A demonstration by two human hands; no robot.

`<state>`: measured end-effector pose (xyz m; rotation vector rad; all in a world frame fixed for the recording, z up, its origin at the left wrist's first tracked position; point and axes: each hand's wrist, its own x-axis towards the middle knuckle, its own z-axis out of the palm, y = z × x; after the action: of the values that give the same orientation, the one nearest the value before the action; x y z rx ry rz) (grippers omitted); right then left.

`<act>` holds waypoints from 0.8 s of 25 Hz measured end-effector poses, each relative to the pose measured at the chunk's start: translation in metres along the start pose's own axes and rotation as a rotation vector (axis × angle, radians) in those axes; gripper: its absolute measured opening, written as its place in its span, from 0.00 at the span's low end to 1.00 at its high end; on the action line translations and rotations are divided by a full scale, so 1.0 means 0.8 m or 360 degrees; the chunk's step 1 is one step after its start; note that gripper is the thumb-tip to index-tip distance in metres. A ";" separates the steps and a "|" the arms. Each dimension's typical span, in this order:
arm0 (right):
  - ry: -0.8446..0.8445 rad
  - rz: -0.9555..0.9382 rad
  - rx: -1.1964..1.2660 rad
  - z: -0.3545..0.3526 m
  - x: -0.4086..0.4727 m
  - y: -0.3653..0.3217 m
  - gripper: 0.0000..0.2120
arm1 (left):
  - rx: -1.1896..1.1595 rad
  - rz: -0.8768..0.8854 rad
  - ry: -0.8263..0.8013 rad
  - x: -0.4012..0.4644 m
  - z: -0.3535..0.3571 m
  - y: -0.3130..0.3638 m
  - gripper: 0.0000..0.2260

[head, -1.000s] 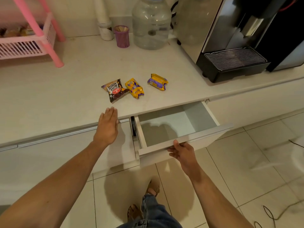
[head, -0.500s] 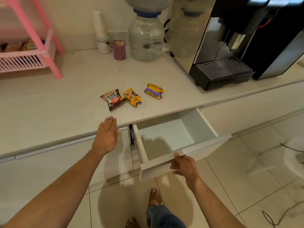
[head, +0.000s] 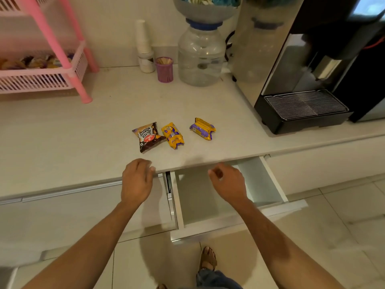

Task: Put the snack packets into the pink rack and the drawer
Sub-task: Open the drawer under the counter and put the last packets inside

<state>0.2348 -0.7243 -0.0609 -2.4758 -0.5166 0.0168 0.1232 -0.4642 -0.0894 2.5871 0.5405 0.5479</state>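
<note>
Snack packets lie loose on the pale counter [head: 62, 138], three in a rough row near its front edge: a brown peanut packet [head: 148, 137] at the left, a yellow packet [head: 173, 135] just beside it and touching or nearly touching its right corner, and a yellow-and-purple packet [head: 202, 129] a little apart at about 3 o'clock from the other two. The drawer [head: 268, 182] stands pulled out under the counter edge, at about 5 o'clock from the packets, its inside bare where it shows. The left hand [head: 136, 182] hangs over the counter's front edge at 6 o'clock from the peanut packet, fingers loosely curled and holding nothing. The right hand [head: 228, 182] hovers above the open drawer, fingers bent inward, also holding nothing. The pink rack [head: 68, 65] sits at about 10 o'clock from the packets at the far left of the counter, its lower basket already holding packets. A clear water jar [head: 201, 57], a purple cup [head: 164, 69] and a black coffee machine [head: 304, 109] stand along the back.
</note>
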 end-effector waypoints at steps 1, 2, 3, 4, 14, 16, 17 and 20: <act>0.0002 -0.0055 0.0033 0.001 0.019 0.004 0.07 | -0.0010 -0.0021 0.0067 0.006 -0.001 0.010 0.16; 0.0010 -0.0113 0.0079 0.003 0.037 0.007 0.06 | -0.0002 -0.0030 0.0133 0.014 -0.001 0.020 0.15; 0.0009 -0.0169 0.0131 0.006 0.053 0.009 0.07 | 0.0015 -0.0018 0.0185 0.024 0.000 0.031 0.16; 0.0011 -0.0217 0.0163 0.008 0.069 0.010 0.09 | 0.0019 0.0026 0.0205 0.036 -0.001 0.041 0.18; -0.0130 -0.0216 0.0026 0.019 0.202 0.012 0.34 | 0.0264 -0.0052 -0.0426 0.166 0.026 0.077 0.50; -0.0261 -0.0202 -0.0042 0.023 0.218 0.012 0.35 | 0.0397 -0.0043 -0.0522 0.177 0.031 0.075 0.48; -0.0304 -0.0191 -0.0074 0.025 0.225 0.012 0.34 | 0.0420 -0.0044 -0.0529 0.179 0.035 0.075 0.45; -0.0304 -0.0172 0.0044 0.028 0.237 0.015 0.23 | 0.0369 0.0010 -0.0373 0.182 0.043 0.083 0.37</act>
<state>0.4116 -0.6513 -0.0658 -2.4288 -0.7256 0.2175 0.2801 -0.4647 -0.0444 2.8214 0.5436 0.1872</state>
